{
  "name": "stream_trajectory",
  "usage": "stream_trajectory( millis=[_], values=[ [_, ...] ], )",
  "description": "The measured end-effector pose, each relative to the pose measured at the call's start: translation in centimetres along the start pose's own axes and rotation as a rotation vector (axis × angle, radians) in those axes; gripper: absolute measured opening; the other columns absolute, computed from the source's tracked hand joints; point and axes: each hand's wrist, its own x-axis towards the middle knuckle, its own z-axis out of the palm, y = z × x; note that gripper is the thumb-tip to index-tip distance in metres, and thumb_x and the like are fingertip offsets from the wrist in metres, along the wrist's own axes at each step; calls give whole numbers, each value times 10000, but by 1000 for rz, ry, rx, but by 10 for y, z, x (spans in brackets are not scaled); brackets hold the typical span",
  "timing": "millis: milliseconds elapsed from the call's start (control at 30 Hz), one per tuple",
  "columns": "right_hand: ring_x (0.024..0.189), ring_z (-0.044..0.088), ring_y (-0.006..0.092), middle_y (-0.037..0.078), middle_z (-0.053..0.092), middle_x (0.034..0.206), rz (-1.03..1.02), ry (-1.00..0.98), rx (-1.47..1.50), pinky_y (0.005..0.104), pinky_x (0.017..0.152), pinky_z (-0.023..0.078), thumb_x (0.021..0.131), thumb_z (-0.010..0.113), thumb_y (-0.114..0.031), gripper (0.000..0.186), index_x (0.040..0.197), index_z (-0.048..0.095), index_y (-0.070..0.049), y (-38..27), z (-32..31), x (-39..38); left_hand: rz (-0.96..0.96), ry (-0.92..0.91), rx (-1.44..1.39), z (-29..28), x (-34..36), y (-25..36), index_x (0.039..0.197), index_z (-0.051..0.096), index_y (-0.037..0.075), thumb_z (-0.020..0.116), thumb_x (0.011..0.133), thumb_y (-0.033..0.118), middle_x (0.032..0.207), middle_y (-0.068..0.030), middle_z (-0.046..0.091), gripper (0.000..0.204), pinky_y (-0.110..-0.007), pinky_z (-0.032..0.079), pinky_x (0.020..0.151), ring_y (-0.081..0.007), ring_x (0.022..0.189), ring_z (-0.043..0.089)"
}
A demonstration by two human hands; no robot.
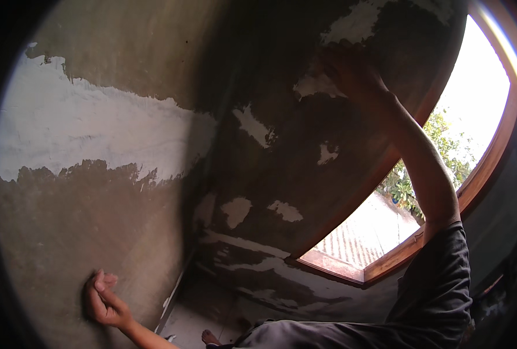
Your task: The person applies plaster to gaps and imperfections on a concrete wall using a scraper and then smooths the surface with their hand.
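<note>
My left hand (106, 302) is at the lower left, beside the grey plastered wall (95, 227). Its fingers are loosely curled together, and no object shows in them. Reaching up at the upper right, my right hand (351, 68) is against the shaded wall (293, 128), between an upper white patch (354, 22) and a lower white patch (318, 86). Deep shadow blurs its fingers, so whether it holds anything does not show. Across the lit wall runs a broad band of white filler (90, 122) with ragged edges.
A wooden-framed window (380, 266) opens on the right, close to my right arm, with foliage (406, 180) and a roof (360, 232) outside. Smaller white patches (237, 211) dot the shaded wall. Below are a tiled floor (197, 311) and a bare foot (209, 337).
</note>
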Motion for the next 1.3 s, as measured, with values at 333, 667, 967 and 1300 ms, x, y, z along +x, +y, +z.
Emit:
stream_trajectory(
  millis=[333,667,967,1300],
  values=[
    [1002,588,296,92,616,1037,164,66,33,440,875,487,872,659,-165,347,1210,595,-119,-16,1,-29,27,2,11,5,7,6,973,653,-104,434,1033,37,715,-106,631,267,-276,491,522,-157,568,576],
    [859,641,379,174,639,963,515,-22,824,455,701,512,941,621,-184,184,1058,592,-45,-149,11,-141,-123,71,-12,11,6,17,951,656,-76,450,1037,64,701,-92,629,264,-272,504,552,-151,594,599],
    [839,560,282,85,550,914,453,246,842,402,693,481,805,714,-89,181,974,648,-81,-244,35,-218,-610,-675,-831,140,-72,121,1343,482,-44,544,1032,199,1237,-174,613,399,-316,524,922,-212,1090,640],
    [863,544,234,48,541,890,341,264,934,365,721,443,713,727,-156,275,982,693,-112,-287,44,-256,-846,-734,-679,212,-105,197,945,603,-101,507,1029,470,806,-118,635,586,-323,454,691,-154,779,546]
  ],
)
